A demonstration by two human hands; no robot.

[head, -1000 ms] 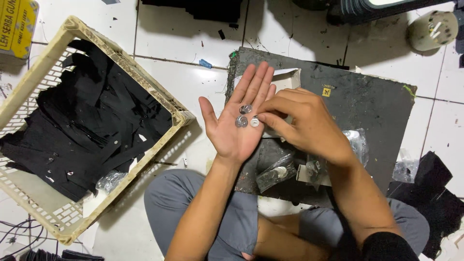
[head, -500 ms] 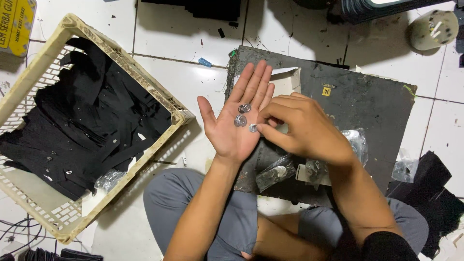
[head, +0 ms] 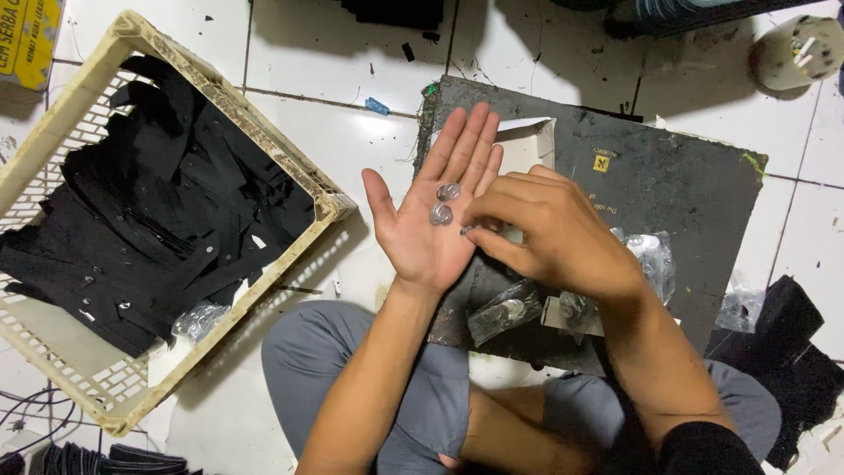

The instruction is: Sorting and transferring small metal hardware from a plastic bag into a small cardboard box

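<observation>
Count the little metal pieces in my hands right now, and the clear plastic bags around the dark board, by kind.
Metal snap pieces lying on the left hand palm: 2
Metal snap piece pinched in the right hand fingertips: 1
Clear plastic bags on or beside the dark board: 4
Total: 7

The small snap fasteners (head: 444, 203) look like shiny silver metal, and those lying in the clear, crinkled glossy plastic bags (head: 503, 311) look the same. The dark board (head: 677, 193) is matt, rough and scuffed, while the white floor tiles (head: 343, 62) are smooth and glossy. At left, a grimy cream plastic crate (head: 220, 97) holds matt black cloth pieces (head: 158, 211).
</observation>
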